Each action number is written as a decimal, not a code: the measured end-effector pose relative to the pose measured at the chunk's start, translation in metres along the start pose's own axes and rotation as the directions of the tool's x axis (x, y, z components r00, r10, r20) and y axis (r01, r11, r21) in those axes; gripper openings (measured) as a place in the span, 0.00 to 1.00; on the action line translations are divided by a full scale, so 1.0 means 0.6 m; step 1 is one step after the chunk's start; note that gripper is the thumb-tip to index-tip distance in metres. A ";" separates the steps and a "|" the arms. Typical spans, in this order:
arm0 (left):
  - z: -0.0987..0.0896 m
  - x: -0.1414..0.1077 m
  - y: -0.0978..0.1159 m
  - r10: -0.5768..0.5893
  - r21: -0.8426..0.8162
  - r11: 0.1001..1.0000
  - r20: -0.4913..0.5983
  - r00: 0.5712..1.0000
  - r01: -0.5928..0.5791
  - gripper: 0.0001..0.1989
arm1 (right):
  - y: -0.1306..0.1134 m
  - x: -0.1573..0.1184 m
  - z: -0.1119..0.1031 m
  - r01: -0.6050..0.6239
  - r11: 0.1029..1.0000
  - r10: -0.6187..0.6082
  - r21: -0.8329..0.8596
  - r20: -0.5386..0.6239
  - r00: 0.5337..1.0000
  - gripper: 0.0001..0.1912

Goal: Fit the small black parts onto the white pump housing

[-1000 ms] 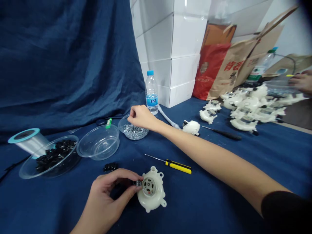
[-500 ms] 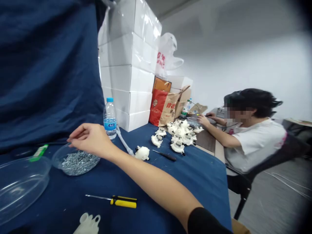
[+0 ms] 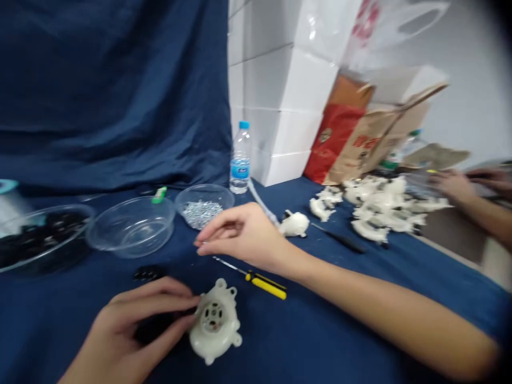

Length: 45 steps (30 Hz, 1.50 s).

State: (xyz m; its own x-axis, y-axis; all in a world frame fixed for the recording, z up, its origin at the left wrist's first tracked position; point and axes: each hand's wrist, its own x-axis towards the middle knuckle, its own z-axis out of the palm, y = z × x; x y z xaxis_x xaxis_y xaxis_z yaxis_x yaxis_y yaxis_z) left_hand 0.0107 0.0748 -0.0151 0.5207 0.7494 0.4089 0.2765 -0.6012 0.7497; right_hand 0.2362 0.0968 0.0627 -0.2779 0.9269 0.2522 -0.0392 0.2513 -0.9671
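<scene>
Pinching at the edge: left hand [image 3: 132,325], thumb and forefinger curved in on the left side of a white housing [image 3: 221,336], tips nearly together; dark gap between them, contents hard to tell.
Housing: on the blue cloth [image 3: 304,336], just right of the left fingertips, round metal motor end [image 3: 213,314] facing up, small lugs around its rim.
Right hand [image 3: 248,234]: above the cloth, between the screw bowl and the housing; thumb and forefinger tips closed together, a tiny pale glint there, too small to name.
Yellow-black screwdriver [image 3: 266,285]: lying below the right hand, shaft pointing left, beyond the housing.
Black parts [image 3: 147,273]: small cluster on the cloth, just beyond the left hand.
Bowls: three in a row. Screw bowl [image 3: 205,186] with silvery screws; clear bowl [image 3: 132,248] in the middle, green tag [image 3: 159,195] at its rim; black-parts bowl [image 3: 90,213] at far left, next to a spool [image 3: 12,205].
Bottle [image 3: 240,160]: upright, blue cap, right of the screw bowl, near the white boxes [image 3: 296,101].
Single white unit [image 3: 295,224]: beyond the right forearm, near a pale hose [image 3: 262,201].
Dark screwdriver [image 3: 344,241]: right of that unit, handle toward the housing pile [image 3: 384,205].
Back right: red and brown paper bag [image 3: 336,138]; another person's hands [image 3: 456,186] past the pile, blurred.
</scene>
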 end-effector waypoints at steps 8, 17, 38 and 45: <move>-0.010 0.021 0.028 -0.092 -0.150 0.984 0.033 0.995 0.096 0.12 | 0.027 -0.047 0.027 -0.145 0.986 0.149 0.086 -0.040 0.988 0.04; -0.013 0.019 0.028 -0.113 -0.203 0.972 0.039 0.993 0.119 0.12 | 0.026 -0.053 0.038 -0.142 0.984 0.146 0.111 -0.021 0.989 0.07; -0.013 0.020 0.027 -0.207 -0.209 0.955 0.037 0.978 0.211 0.04 | 0.017 -0.058 0.043 -0.084 0.995 0.087 -0.051 0.059 0.994 0.03; -0.014 0.017 0.023 -0.202 -0.245 0.946 0.070 0.977 0.213 0.11 | 0.016 -0.055 0.041 -0.088 0.994 0.091 -0.062 0.047 0.995 0.02</move>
State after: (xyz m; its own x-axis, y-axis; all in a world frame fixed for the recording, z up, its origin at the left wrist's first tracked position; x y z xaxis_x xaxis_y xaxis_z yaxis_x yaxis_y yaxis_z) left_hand 0.0132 0.0766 0.0041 0.5093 0.8342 0.2117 0.1749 -0.3412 0.9236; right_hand 0.2211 0.0618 0.0444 -0.3247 0.9320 0.1609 0.0453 0.1852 -0.9816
